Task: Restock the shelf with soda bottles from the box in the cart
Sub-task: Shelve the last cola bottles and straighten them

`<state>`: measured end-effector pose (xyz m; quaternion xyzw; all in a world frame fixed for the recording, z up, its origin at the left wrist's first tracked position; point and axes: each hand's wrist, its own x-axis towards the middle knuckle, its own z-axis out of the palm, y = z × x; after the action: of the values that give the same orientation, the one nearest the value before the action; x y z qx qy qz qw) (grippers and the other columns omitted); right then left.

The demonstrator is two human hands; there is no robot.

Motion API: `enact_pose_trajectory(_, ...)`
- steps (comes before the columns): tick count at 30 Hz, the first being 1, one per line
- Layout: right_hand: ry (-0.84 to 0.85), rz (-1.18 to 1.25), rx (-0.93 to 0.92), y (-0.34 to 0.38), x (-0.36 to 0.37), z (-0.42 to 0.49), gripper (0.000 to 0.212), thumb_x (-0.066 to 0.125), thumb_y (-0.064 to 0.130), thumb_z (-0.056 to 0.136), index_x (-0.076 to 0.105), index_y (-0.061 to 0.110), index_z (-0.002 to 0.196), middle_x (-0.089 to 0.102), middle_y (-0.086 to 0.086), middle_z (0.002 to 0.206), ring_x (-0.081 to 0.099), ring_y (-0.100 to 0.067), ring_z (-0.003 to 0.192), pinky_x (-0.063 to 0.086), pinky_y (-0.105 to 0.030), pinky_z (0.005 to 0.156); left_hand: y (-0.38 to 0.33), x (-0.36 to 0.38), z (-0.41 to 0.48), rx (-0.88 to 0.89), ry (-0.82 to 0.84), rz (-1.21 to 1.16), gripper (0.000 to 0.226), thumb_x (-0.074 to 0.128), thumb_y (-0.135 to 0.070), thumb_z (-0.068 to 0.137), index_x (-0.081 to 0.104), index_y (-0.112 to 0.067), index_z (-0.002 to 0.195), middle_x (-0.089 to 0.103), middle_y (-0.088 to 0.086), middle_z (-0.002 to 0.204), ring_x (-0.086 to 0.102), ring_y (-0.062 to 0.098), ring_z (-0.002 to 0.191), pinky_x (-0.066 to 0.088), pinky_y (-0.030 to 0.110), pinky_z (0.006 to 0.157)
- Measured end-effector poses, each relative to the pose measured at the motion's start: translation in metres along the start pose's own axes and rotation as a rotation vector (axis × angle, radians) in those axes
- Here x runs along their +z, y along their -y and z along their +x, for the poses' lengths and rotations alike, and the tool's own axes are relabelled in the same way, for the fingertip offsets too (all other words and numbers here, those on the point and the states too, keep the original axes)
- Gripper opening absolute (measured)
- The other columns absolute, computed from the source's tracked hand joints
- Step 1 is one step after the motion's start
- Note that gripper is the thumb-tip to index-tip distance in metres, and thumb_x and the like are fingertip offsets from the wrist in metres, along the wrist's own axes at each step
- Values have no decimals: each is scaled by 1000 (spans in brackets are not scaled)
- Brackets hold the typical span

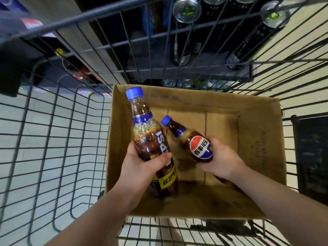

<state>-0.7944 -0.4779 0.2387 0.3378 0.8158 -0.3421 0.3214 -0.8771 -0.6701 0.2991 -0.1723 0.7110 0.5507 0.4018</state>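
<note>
Closest to my view, both forearms reach down into the cart, each hand with a bottle. My left hand grips the lower body of a tall clear plastic cola bottle with a blue cap and blue-and-yellow label; the fingers are curled round it, thumb across the label, and the bottle stands nearly upright with its base low in the box. I judge that grip suits a straight lift out. My right hand wraps the base end of a second blue-capped cola bottle with a round red, white and blue logo, which tilts with its cap pointing away and to the left, just beside the first bottle; whether the two touch I cannot tell. Both sit inside the open brown cardboard box, whose floor otherwise shows bare, so these look like the last two to shelve. The box rests in the dark wire shopping cart. Beyond the cart's front wall stands the pale wood-grain shelf upright and rows of dark green-capped bottles.
</note>
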Motion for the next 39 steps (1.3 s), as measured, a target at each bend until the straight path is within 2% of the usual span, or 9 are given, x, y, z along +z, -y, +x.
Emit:
enact_pose_trajectory(7,-91,210,-49,30,-30,-86,86,81,31,64,32,24,135,52,11,106,54,-7,98,45,-18,75,-36,-20,-51,27,33,8,50,79,-11,66,54,-28,106,70,-1,101,66,19,95,52,36,77)
enact_pose_trajectory(11,-177,286,-99,64,-53,-146,81,82,32,60,37,26,127,57,11,99,59,-9,92,50,-25,78,-62,-39,-99,95,21,-16,48,82,-8,61,56,-26,98,75,-8,83,71,12,78,51,22,59)
enact_pose_trajectory(13,-216,339,-135,84,-64,-176,78,82,32,60,38,27,125,57,13,97,57,-4,88,47,-19,72,-75,-54,-127,124,-4,-31,43,79,-2,66,56,-25,96,74,-12,78,70,7,71,49,18,57)
enact_pose_trajectory(17,-253,396,-245,130,-75,-228,73,82,28,61,40,29,121,56,18,96,52,8,83,37,-7,62,-91,-95,-178,194,-67,-52,49,84,-17,58,58,-30,97,75,-6,86,71,11,77,50,26,65)
enact_pose_trajectory(22,-266,420,-353,200,-66,-282,67,83,23,61,41,34,112,58,22,93,53,12,80,41,-5,56,-105,-159,-228,282,-184,-123,58,80,-30,40,59,-30,94,74,-13,81,70,8,75,52,28,67)
enact_pose_trajectory(27,-243,434,-467,305,-19,-334,57,83,23,62,41,39,96,56,27,85,52,11,79,38,-10,63,-101,-273,-270,371,-298,-223,72,74,-40,25,60,-28,95,75,-5,82,70,15,80,52,33,77)
enact_pose_trajectory(30,-248,439,-564,378,26,-362,64,85,17,60,44,34,106,57,26,87,54,12,78,41,-5,59,-95,-358,-296,437,-353,-275,69,75,-37,26,61,-25,92,75,-4,79,70,17,78,54,36,77)
enact_pose_trajectory(34,-206,445,-712,471,90,-400,67,84,14,60,45,30,112,59,24,93,55,11,82,42,-3,59,-84,-473,-336,528,-403,-310,68,78,-29,30,59,-24,96,74,1,81,70,13,72,52,27,63)
enact_pose_trajectory(39,-180,382,-854,565,148,-440,67,85,20,59,45,31,111,57,25,91,53,12,83,39,-5,63,-86,-583,-374,610,-529,-320,69,78,-30,32,56,-24,97,71,6,91,68,23,82,54,37,72)
